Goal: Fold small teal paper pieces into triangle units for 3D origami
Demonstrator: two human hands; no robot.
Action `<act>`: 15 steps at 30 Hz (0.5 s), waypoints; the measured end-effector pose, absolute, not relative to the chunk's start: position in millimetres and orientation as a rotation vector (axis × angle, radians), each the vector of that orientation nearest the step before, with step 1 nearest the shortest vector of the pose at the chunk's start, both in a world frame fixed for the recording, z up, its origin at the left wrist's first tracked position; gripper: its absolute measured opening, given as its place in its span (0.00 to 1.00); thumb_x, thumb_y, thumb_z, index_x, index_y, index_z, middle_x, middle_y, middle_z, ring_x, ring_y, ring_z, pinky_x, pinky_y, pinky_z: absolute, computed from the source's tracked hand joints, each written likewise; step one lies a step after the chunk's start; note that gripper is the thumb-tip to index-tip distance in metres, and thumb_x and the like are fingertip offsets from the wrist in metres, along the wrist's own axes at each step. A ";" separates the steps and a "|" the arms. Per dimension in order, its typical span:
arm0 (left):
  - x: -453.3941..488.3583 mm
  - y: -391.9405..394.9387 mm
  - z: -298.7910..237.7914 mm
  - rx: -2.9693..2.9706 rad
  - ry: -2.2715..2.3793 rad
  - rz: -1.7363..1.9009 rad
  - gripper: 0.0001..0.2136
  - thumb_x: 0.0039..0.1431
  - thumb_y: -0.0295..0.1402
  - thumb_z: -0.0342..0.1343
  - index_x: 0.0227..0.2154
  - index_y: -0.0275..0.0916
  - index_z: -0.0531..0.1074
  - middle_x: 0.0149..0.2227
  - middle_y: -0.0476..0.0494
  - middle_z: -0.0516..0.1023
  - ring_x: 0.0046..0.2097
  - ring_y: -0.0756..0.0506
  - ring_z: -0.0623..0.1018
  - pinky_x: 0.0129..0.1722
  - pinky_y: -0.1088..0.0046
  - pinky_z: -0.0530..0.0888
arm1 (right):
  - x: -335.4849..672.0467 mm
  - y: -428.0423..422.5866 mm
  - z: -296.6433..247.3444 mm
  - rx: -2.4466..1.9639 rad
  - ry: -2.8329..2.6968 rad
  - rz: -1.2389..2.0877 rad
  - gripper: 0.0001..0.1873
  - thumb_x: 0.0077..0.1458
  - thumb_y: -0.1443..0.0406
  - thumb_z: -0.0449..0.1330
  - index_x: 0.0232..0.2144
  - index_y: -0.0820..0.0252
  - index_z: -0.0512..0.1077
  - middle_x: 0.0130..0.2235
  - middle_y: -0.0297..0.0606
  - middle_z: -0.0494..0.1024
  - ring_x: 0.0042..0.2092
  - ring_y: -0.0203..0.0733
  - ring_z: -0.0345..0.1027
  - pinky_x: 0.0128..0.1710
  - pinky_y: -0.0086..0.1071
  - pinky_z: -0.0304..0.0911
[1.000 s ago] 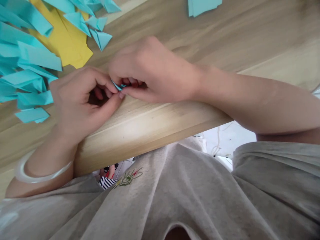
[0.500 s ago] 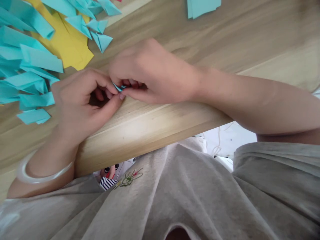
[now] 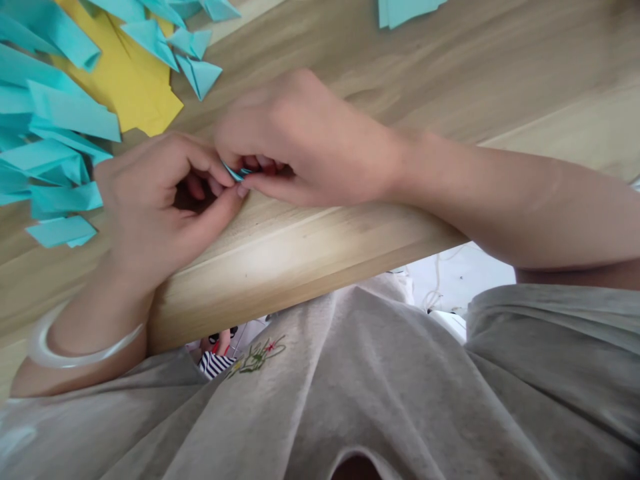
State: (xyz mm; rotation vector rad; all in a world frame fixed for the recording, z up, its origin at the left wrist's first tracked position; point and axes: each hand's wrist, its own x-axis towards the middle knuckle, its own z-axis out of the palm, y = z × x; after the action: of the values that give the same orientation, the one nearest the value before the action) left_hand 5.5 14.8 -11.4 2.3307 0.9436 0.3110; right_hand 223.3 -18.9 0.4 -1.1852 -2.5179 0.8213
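Observation:
Between my fingertips is a small folded piece of blue paper [image 3: 241,173], mostly hidden by the fingers. My left hand [image 3: 155,193] pinches its left end between thumb and forefinger. From the other side my right hand [image 3: 305,150] grips it with thumb and curled fingers. The two hands touch at the thumb tips, just above the wooden table [image 3: 300,247] near its front edge. Folded blue paper pieces [image 3: 70,110] lie to the left of my left hand, some of them overlapping.
Yellow paper sheets [image 3: 145,93] lie beyond my left hand, with small blue folded triangles [image 3: 200,75] beside them. A stack of blue paper [image 3: 407,10] is at the far edge of view. A white bangle [image 3: 80,359] circles my left wrist.
The hands keep nearly the same pinch on the blue paper. The table items appear shifted slightly left and up in the view.

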 end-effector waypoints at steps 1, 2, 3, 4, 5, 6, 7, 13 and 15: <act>5.2 14.5 -10.9 2.330 0.949 0.309 0.14 0.48 0.40 0.61 0.39 0.64 0.69 0.34 0.53 0.77 0.40 0.42 0.79 0.31 0.59 0.75 | 223.4 -18.7 0.8 -1.183 -2.519 0.819 0.14 0.61 0.64 0.49 0.41 0.68 0.70 0.38 0.33 0.69 0.56 0.45 0.66 0.62 0.42 0.59; 4.8 14.5 -10.8 2.328 0.957 0.307 0.14 0.48 0.40 0.60 0.39 0.64 0.70 0.35 0.53 0.78 0.40 0.42 0.79 0.32 0.58 0.75 | 223.5 -18.5 1.1 -1.186 -2.521 0.817 0.14 0.61 0.64 0.49 0.42 0.67 0.70 0.39 0.33 0.69 0.56 0.45 0.67 0.62 0.43 0.59; 4.5 14.5 -10.9 2.323 0.962 0.302 0.14 0.48 0.40 0.60 0.39 0.64 0.70 0.36 0.53 0.78 0.41 0.41 0.79 0.33 0.57 0.75 | 223.6 -18.2 1.4 -1.195 -2.527 0.818 0.15 0.61 0.63 0.49 0.42 0.67 0.70 0.39 0.32 0.69 0.55 0.45 0.67 0.62 0.43 0.59; 4.2 14.6 -11.2 2.317 0.964 0.297 0.14 0.48 0.40 0.60 0.39 0.64 0.70 0.36 0.53 0.78 0.42 0.41 0.79 0.34 0.57 0.75 | 223.6 -18.0 1.8 -1.207 -2.532 0.822 0.15 0.61 0.63 0.49 0.43 0.67 0.70 0.40 0.32 0.70 0.55 0.44 0.67 0.62 0.43 0.59; 3.9 14.7 -11.6 2.312 0.963 0.297 0.14 0.49 0.40 0.60 0.40 0.64 0.70 0.37 0.53 0.78 0.43 0.40 0.79 0.35 0.56 0.75 | 223.5 -17.7 2.0 -1.211 -2.535 0.827 0.16 0.61 0.63 0.48 0.44 0.67 0.70 0.41 0.32 0.70 0.54 0.44 0.68 0.62 0.43 0.59; 3.7 14.7 -11.9 2.309 0.964 0.298 0.14 0.49 0.40 0.60 0.40 0.64 0.70 0.38 0.53 0.78 0.43 0.40 0.79 0.35 0.56 0.75 | 223.3 -17.5 2.3 -1.214 -2.541 0.828 0.17 0.61 0.63 0.48 0.46 0.67 0.70 0.43 0.32 0.70 0.54 0.44 0.68 0.62 0.44 0.59; 3.5 14.7 -12.1 2.310 0.967 0.301 0.13 0.50 0.40 0.60 0.40 0.63 0.71 0.38 0.54 0.78 0.43 0.40 0.79 0.36 0.56 0.75 | 223.1 -17.2 2.5 -1.213 -2.550 0.829 0.19 0.61 0.63 0.48 0.47 0.67 0.70 0.45 0.32 0.71 0.54 0.44 0.68 0.62 0.44 0.59; 5.4 14.0 -10.6 2.350 0.995 0.289 0.06 0.53 0.38 0.60 0.35 0.56 0.71 0.35 0.51 0.77 0.39 0.42 0.79 0.32 0.59 0.73 | 223.1 -15.7 4.5 -1.313 -2.618 0.804 0.25 0.56 0.60 0.42 0.52 0.48 0.67 0.49 0.29 0.74 0.50 0.44 0.66 0.63 0.36 0.57; 6.7 14.6 -12.1 2.367 0.978 0.309 0.05 0.54 0.38 0.60 0.33 0.53 0.71 0.33 0.51 0.76 0.36 0.44 0.78 0.29 0.62 0.71 | 223.2 -15.4 5.1 -1.333 -2.642 0.806 0.25 0.57 0.59 0.40 0.54 0.47 0.66 0.49 0.30 0.74 0.51 0.44 0.65 0.63 0.37 0.57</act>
State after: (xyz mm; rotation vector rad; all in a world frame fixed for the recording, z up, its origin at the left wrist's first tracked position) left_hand 6.7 14.6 -12.1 2.3675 0.9779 0.3092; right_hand 223.2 -15.4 5.1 -1.3326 -2.6421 0.8056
